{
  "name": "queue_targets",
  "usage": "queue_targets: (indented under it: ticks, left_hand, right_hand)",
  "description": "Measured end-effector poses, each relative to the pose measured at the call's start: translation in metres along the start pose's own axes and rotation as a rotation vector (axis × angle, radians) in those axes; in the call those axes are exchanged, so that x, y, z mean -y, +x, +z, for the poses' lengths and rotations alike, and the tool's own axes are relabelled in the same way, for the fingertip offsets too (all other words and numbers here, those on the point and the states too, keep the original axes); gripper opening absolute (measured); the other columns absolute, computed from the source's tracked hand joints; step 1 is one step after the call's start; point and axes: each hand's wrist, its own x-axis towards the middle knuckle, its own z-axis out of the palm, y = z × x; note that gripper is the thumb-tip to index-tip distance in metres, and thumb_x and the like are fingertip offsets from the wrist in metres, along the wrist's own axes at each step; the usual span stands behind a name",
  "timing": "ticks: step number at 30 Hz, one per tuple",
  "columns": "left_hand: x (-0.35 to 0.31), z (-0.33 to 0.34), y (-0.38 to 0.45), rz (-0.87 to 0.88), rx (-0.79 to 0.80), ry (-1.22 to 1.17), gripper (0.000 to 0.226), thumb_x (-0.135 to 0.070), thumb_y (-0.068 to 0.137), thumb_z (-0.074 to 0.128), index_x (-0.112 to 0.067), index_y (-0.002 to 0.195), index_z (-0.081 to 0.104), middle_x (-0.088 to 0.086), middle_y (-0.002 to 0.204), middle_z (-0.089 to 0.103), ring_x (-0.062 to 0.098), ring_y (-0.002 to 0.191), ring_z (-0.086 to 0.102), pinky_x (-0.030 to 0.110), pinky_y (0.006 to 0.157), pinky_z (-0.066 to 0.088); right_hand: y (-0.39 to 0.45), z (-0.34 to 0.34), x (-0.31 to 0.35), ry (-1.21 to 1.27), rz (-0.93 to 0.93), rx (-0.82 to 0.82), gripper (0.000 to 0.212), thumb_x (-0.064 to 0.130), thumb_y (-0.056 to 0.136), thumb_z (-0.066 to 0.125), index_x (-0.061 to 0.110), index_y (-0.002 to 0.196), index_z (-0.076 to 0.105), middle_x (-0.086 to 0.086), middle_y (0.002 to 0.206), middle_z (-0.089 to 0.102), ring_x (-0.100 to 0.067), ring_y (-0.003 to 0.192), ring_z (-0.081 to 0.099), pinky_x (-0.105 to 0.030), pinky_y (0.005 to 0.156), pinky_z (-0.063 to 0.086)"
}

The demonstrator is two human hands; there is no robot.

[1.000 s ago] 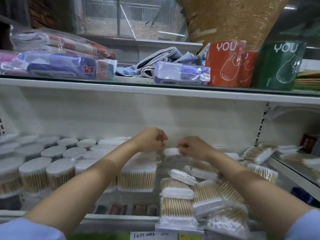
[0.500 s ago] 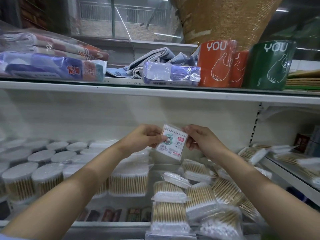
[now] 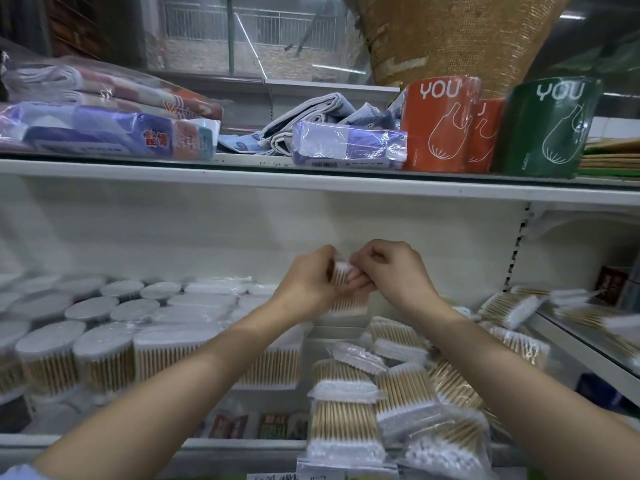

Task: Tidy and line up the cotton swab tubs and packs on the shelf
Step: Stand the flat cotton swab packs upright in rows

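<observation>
My left hand (image 3: 306,282) and my right hand (image 3: 394,271) meet in front of the shelf's white back wall, both closed on one small cotton swab pack (image 3: 341,275) held between them; fingers hide most of it. Below them another swab pack (image 3: 348,304) stands at the back. Round swab tubs (image 3: 48,355) fill the shelf's left side in rows. Square swab packs (image 3: 162,355) stand beside them. A loose heap of flat swab packs (image 3: 346,420) lies at the front right, tilted and overlapping.
The upper shelf edge (image 3: 311,183) runs right above my hands, carrying wrapped cloths (image 3: 104,133), orange rolls (image 3: 440,126) and a green roll (image 3: 547,129). More swab packs (image 3: 512,306) lie on a neighbouring shelf at the right. The lower shelf rail (image 3: 242,445) is near my forearms.
The pack's printed label faced me half a second ago. Now it is turned so the swabs show, and both hands have closed in tighter around it at about the same spot.
</observation>
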Motion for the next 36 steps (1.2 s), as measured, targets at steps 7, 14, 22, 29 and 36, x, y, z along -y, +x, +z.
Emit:
queue_targets:
  ticks: [7,14,22,29,36]
  left_hand:
    - [0.022,-0.025,0.007,-0.240,0.185,-0.728,0.018,-0.002,0.082,0.064,-0.006,0.100,0.065,0.006,0.094,0.070,0.017,0.084,0.068,0.033,0.085,0.053]
    - [0.025,-0.026,0.007,-0.285,0.238,-0.817,0.013,-0.012,0.088,0.060,-0.004,0.096,0.066,0.008,0.088,0.069,0.016,0.075,0.065,0.027,0.077,0.054]
    - [0.018,-0.030,0.003,-0.330,0.207,-0.874,0.013,-0.013,0.092,0.056,-0.003,0.087,0.064,0.004,0.066,0.069,0.009,0.054,0.064,0.018,0.056,0.055]
    - [0.013,-0.023,-0.001,-0.134,-0.042,-0.671,0.012,-0.003,0.082,0.067,-0.008,0.093,0.063,0.010,0.086,0.063,0.018,0.073,0.066,0.031,0.070,0.059]
    - [0.008,-0.031,-0.002,-0.074,0.074,-0.601,0.023,0.000,0.095,0.045,-0.003,0.106,0.065,0.011,0.091,0.068,0.020,0.090,0.065,0.029,0.092,0.052]
  right_hand:
    - [0.001,-0.025,-0.012,-0.139,0.092,0.036,0.013,0.032,0.088,0.061,0.020,0.093,0.062,0.005,0.081,0.065,-0.008,0.063,0.056,-0.020,0.051,0.041]
    - [-0.004,-0.016,-0.019,0.195,0.206,0.120,0.009,0.015,0.090,0.060,0.006,0.091,0.063,-0.001,0.061,0.050,-0.003,0.044,0.044,-0.015,0.041,0.033]
    - [-0.003,-0.014,-0.022,0.259,0.244,0.087,0.012,0.016,0.088,0.064,0.013,0.088,0.052,-0.002,0.064,0.053,-0.008,0.048,0.045,-0.020,0.042,0.035]
    - [-0.005,-0.010,-0.013,0.031,-0.002,0.138,0.016,0.022,0.087,0.065,0.024,0.103,0.063,0.001,0.080,0.061,-0.008,0.062,0.055,-0.023,0.051,0.041]
    - [0.009,-0.006,-0.016,-0.208,0.023,0.157,0.021,0.030,0.085,0.067,0.013,0.098,0.065,-0.002,0.067,0.058,-0.012,0.054,0.051,-0.030,0.055,0.043]
